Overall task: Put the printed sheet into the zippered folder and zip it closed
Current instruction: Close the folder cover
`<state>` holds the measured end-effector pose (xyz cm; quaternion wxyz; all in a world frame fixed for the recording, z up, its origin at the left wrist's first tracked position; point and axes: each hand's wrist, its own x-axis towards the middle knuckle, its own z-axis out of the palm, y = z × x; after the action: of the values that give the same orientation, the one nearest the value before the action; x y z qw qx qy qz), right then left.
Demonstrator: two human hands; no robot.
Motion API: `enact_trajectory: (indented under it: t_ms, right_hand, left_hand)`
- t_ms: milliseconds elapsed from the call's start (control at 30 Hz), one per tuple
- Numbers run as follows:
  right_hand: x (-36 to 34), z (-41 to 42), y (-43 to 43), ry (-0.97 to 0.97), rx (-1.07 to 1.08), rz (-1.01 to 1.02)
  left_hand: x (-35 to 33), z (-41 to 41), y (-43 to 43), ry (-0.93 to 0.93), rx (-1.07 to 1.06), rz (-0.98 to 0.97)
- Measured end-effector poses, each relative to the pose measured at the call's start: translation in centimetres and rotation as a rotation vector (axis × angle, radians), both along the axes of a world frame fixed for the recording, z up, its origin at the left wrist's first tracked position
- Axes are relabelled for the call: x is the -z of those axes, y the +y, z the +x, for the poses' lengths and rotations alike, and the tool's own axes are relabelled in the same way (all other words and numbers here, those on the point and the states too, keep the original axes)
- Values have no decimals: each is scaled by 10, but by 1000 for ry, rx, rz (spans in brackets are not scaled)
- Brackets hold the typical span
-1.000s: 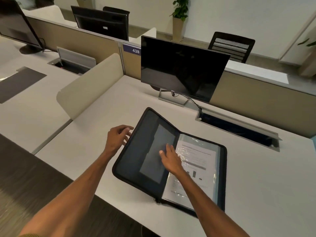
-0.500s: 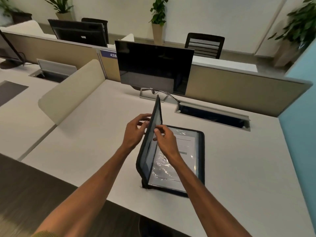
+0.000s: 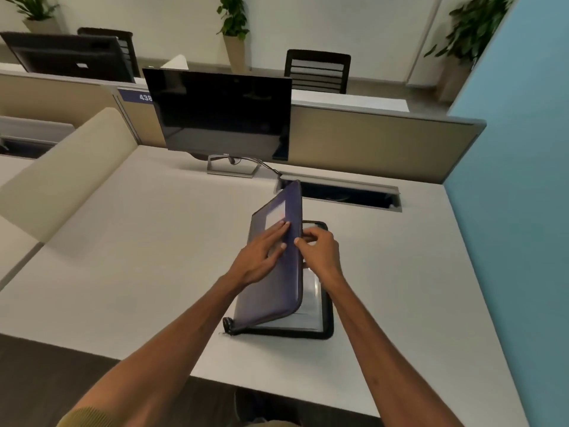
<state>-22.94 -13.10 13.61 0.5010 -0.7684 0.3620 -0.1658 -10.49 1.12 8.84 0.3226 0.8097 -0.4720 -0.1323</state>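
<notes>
Dark purple zippered folder (image 3: 271, 282), black-edged, pale label patch | off-white desk (image 3: 138, 257) | black monitor (image 3: 221, 114) at 12 o'clock | beige partition (image 3: 369, 143) | teal wall (image 3: 517, 149) at 3 o'clock

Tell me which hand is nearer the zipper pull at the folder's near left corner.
Left. The left hand lies flat on the raised purple folder cover, up-cover from the zipper pull; the right hand pinches the cover's far-side edge.
</notes>
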Motion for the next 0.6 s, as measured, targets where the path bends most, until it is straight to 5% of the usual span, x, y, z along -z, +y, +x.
enact_trajectory:
  t_ms: [300, 600]
  right_hand:
    - [58, -41, -35, 334, 137, -163]
    - [105, -41, -23, 461, 35, -248]
  left_hand:
    - [77, -11, -6, -127, 84, 410]
    - [107, -10, -1, -92, 68, 534]
